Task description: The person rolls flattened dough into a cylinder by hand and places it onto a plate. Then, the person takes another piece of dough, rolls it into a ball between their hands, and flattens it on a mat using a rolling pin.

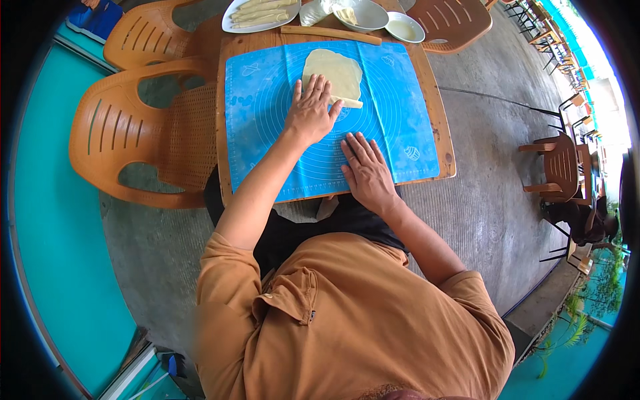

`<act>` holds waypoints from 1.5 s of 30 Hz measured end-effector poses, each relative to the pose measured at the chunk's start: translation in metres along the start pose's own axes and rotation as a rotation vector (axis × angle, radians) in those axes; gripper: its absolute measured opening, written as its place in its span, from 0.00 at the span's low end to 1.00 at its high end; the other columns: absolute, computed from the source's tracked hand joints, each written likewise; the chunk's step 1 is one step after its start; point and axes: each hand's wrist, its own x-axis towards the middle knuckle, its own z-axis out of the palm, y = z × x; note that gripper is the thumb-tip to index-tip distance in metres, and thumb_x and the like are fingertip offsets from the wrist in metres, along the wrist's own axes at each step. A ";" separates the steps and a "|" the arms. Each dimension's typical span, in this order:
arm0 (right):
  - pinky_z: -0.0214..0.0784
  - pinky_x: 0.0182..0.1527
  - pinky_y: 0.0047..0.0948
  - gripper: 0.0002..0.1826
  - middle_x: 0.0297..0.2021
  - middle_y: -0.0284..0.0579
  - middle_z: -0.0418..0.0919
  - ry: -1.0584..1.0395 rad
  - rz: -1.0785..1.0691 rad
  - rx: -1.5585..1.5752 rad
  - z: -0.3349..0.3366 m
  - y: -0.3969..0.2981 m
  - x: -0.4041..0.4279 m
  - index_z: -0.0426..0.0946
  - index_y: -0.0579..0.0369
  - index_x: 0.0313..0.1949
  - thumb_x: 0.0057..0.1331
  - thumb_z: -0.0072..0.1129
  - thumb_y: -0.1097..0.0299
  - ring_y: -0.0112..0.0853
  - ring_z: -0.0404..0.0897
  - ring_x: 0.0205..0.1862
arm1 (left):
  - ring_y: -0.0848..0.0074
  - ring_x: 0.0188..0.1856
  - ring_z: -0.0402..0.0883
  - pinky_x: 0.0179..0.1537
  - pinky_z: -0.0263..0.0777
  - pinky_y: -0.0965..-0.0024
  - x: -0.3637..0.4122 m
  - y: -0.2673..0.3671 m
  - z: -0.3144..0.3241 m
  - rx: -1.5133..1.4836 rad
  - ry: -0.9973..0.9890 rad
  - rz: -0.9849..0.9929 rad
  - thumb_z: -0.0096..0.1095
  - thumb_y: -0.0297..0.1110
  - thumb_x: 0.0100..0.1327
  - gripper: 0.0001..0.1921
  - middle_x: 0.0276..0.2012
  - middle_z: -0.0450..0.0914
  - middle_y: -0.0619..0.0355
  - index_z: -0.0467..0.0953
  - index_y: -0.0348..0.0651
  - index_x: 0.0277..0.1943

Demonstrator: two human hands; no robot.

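A thin sheet of dough (334, 72) lies on a blue silicone pastry mat (260, 145) printed with circles and rulers. Its near edge is turned into a narrow roll (350, 102). My left hand (311, 112) is palm down over the left part of that roll and the sheet's lower left corner, fingers spread and holding nothing. What lies beneath the palm is hidden. Closer to me, my right hand (367, 170) rests flat on the mat by its front edge, fingers slightly apart, away from the dough.
Beyond the mat on the wooden table (445, 150) lie a wooden rolling pin (330, 34), a plate of rolled dough pieces (295, 22), a plastic bag (315, 12), a bowl with dough (372, 17) and a small bowl of liquid (404, 29). Plastic chairs (135, 135) flank the table. A person (582, 220) is far right.
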 end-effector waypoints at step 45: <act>0.45 0.83 0.53 0.30 0.78 0.53 0.64 0.010 0.012 0.004 0.003 0.003 -0.002 0.69 0.60 0.75 0.78 0.54 0.60 0.47 0.58 0.82 | 0.57 0.86 0.49 0.84 0.40 0.48 -0.043 0.010 -0.001 -0.025 0.144 0.124 0.40 0.56 0.84 0.36 0.82 0.57 0.42 0.61 0.33 0.79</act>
